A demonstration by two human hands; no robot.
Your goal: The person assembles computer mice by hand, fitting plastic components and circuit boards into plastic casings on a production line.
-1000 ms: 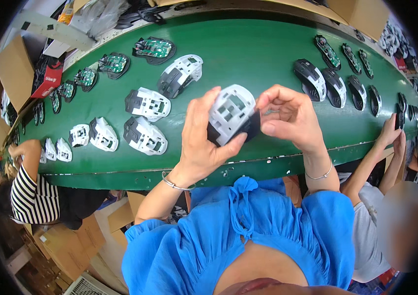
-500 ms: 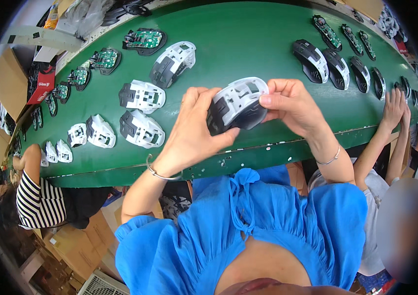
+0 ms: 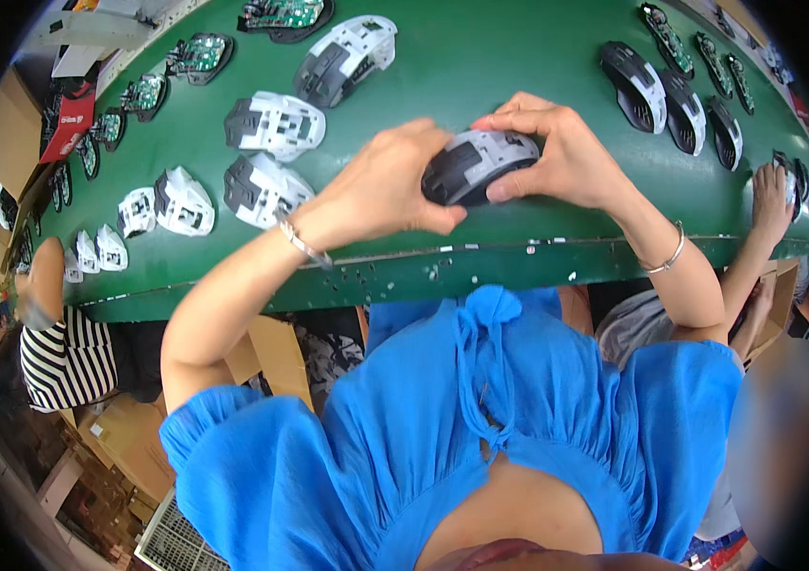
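Between my two hands is a computer mouse with a black and pale grey shell, held just above the green table. My left hand lies along its left end, thumb low and fingers over the far side. At the other end my right hand pinches it, fingers on top and thumb on the near side. Left of my hands lie white and dark mouse top shells, one of them a shell tilted on its side. How the held mouse's underside looks is hidden.
Mouse bases with green circuit boards line the table's far left. Closed mice stand in a row on the right, with narrow circuit-board pieces behind them. A co-worker's hand is at far right; another person's arm rests left.
The mouse has turned over between my hands, from an angled view into its open shell to a flatter pose. My right hand now wraps its end. One mouse has left the right row.
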